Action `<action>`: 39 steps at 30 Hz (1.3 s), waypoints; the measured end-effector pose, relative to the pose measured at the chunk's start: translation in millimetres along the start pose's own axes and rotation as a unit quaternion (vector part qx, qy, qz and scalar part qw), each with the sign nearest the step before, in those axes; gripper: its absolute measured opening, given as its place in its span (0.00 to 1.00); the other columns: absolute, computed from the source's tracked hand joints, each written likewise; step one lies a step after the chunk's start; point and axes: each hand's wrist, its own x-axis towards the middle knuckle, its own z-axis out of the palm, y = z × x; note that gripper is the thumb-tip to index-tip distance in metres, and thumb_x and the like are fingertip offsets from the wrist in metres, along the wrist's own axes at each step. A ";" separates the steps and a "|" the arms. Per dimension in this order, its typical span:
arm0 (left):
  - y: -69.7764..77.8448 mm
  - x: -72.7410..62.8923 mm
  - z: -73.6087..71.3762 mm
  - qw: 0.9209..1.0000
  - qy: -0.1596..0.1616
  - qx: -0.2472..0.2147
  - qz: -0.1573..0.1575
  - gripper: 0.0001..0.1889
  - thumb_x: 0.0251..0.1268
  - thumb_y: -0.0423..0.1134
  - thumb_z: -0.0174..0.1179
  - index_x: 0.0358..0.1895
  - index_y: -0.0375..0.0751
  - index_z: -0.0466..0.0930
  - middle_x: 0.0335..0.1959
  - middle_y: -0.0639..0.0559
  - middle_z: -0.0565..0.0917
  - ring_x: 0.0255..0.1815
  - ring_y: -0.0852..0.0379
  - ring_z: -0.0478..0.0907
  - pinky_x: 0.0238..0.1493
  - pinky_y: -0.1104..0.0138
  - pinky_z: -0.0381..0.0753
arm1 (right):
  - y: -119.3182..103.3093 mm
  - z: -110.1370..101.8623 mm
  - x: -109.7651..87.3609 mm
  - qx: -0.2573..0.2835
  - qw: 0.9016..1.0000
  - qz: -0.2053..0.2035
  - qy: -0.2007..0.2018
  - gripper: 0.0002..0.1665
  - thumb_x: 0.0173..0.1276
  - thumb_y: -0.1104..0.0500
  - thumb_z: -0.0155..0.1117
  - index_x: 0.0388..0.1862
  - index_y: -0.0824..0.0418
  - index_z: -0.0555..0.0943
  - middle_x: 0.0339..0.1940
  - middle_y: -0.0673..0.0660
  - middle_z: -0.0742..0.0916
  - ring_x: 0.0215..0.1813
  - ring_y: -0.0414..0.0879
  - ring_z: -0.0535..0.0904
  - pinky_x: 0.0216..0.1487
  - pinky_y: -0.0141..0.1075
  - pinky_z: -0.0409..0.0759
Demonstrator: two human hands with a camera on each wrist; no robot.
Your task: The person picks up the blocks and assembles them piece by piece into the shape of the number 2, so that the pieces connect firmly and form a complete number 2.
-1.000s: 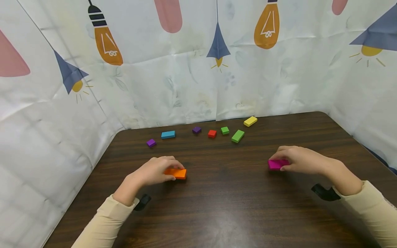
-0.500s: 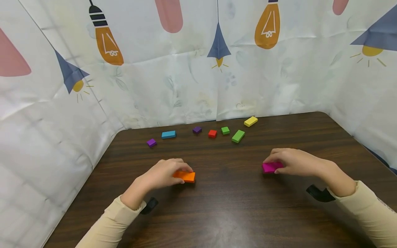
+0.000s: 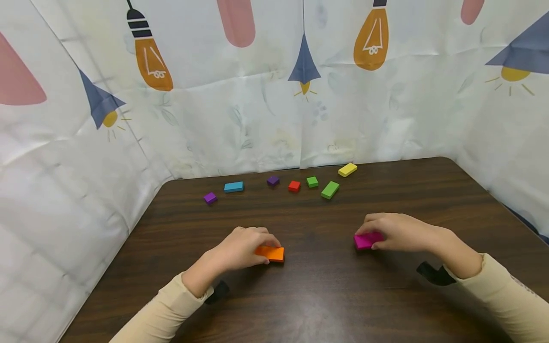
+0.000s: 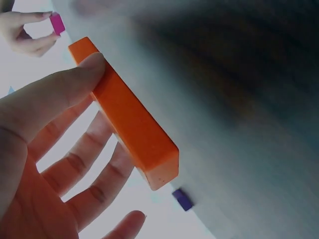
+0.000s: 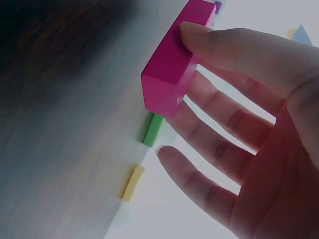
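My left hand (image 3: 245,248) pinches an orange rectangular block (image 3: 274,254) between thumb and fingers, near the middle of the table. In the left wrist view the thumb lies across one long face of the orange block (image 4: 132,117). Across from it, my right hand (image 3: 403,232) grips a magenta rectangular block (image 3: 365,241) by its sides. The right wrist view shows the thumb on the face of the magenta block (image 5: 174,55) and the fingers behind it, the little finger held off. A gap of dark table separates the two blocks.
Along the back of the brown table (image 3: 317,305) lie a purple block (image 3: 210,198), a blue block (image 3: 233,186), a dark purple block (image 3: 272,181), a red block (image 3: 294,186), a small green block (image 3: 312,182), a longer green block (image 3: 330,190) and a yellow block (image 3: 347,169). A printed curtain (image 3: 240,119) hangs behind.
My left hand has moved right and nearer with the orange block. My right hand has moved left and slightly nearer with the magenta block, narrowing the gap between them. The back blocks stay put.
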 end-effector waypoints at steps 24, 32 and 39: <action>29.7 15.0 8.6 1.000 -0.005 0.002 0.000 0.17 0.57 0.40 0.78 0.50 0.50 0.88 0.40 0.59 0.83 0.41 0.59 0.83 0.38 0.62 0.76 | -24.8 13.2 10.7 0.006 0.999 -0.032 -0.001 0.21 0.61 0.61 0.79 0.53 0.51 0.87 0.45 0.39 0.81 0.41 0.36 0.77 0.40 0.36 0.79; 37.4 18.0 9.6 1.000 -0.017 0.004 0.001 0.17 0.58 0.41 0.77 0.51 0.49 0.88 0.43 0.58 0.84 0.42 0.60 0.83 0.39 0.64 0.76 | -33.8 16.3 15.7 0.017 0.999 -0.040 -0.003 0.21 0.61 0.62 0.79 0.54 0.53 0.87 0.46 0.41 0.81 0.44 0.37 0.78 0.44 0.37 0.81; 41.2 20.9 12.6 1.000 -0.003 0.006 0.007 0.17 0.57 0.40 0.78 0.50 0.49 0.88 0.42 0.58 0.84 0.40 0.61 0.82 0.37 0.65 0.77 | -39.9 17.1 19.1 0.026 0.999 -0.041 0.003 0.20 0.61 0.62 0.79 0.53 0.54 0.87 0.46 0.42 0.81 0.42 0.37 0.77 0.43 0.36 0.81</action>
